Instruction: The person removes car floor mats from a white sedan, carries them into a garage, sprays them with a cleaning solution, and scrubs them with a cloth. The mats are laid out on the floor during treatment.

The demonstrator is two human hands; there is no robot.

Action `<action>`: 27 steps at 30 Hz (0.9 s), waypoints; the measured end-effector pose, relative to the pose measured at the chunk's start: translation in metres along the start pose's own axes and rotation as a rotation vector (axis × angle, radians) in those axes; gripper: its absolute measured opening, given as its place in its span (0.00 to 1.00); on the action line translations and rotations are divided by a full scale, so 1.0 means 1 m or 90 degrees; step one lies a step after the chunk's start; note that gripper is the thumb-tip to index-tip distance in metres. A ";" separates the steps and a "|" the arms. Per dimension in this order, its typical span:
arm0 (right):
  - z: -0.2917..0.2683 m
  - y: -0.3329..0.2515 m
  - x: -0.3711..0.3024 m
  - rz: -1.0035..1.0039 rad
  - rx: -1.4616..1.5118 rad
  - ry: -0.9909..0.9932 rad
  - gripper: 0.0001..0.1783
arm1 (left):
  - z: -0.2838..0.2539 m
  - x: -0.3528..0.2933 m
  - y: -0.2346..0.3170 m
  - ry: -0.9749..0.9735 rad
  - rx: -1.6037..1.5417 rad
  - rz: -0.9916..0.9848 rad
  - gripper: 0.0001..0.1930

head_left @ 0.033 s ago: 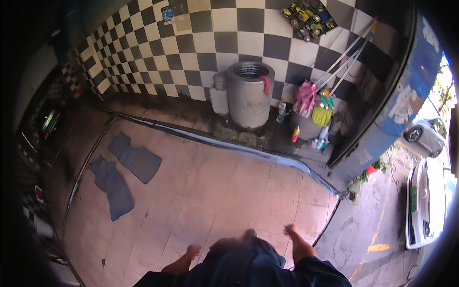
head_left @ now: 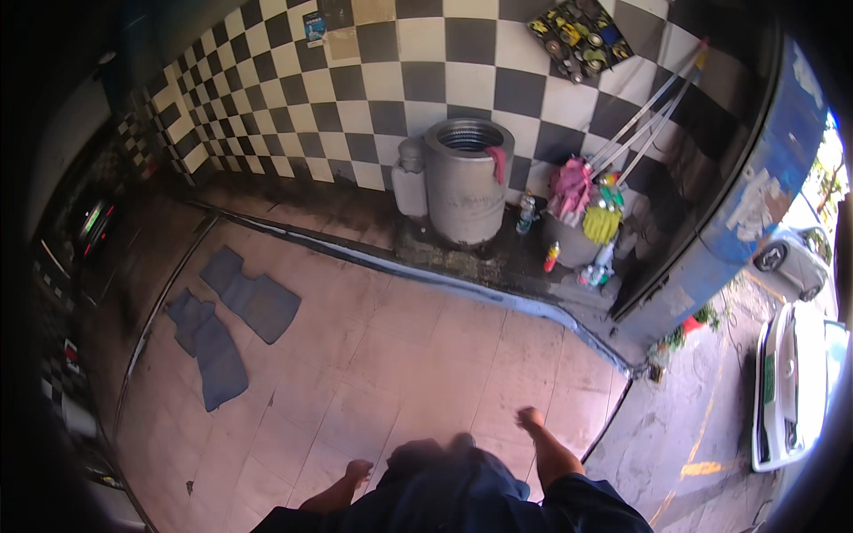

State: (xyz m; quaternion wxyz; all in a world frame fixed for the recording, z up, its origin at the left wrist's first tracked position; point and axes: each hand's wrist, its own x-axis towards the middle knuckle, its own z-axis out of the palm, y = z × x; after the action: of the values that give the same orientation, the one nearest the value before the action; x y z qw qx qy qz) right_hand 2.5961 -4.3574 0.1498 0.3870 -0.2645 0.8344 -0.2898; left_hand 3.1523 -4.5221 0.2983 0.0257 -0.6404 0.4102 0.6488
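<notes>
My left hand (head_left: 359, 471) hangs low beside my dark-clothed body, with no object visible in it. Its fingers look loosely apart, though small in the picture. Out in front on the other side, my right hand (head_left: 530, 417) is held over the tiled floor, empty, its fingers loose and slightly blurred. Neither hand touches anything. Two grey car floor mats, a farther mat (head_left: 251, 295) and a nearer mat (head_left: 213, 351), lie flat on the floor to the left, well away from my left hand.
A low raised kerb (head_left: 418, 282) crosses ahead. Behind it stand a grey drum (head_left: 466, 197) with a pink cloth on its rim, a bucket (head_left: 569, 233) with cloths, several bottles, and poles (head_left: 647, 115) against the checkered wall. A white car (head_left: 795, 386) is at the right.
My right hand has shifted slightly left and forward. The view has tilted slightly, so the wall and drum sit a little lower. The mats have not moved.
</notes>
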 end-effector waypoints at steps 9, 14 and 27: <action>0.006 -0.448 0.149 -0.299 0.063 -0.237 0.11 | 0.008 0.104 0.067 0.028 0.483 0.440 0.05; -0.020 -0.437 0.266 -0.131 0.009 -0.247 0.11 | 0.003 0.200 0.180 -0.043 -0.546 -0.022 0.07; -0.261 -0.648 0.686 -0.264 -0.097 0.380 0.24 | -0.071 0.235 0.492 0.345 -0.451 0.153 0.15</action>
State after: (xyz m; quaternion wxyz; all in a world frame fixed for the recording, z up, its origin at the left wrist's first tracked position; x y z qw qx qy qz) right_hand 2.1436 -5.1900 0.3963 0.0391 -0.3597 0.8584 -0.3637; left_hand 2.8931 -5.0032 0.3549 -0.3783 -0.7040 0.2268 0.5566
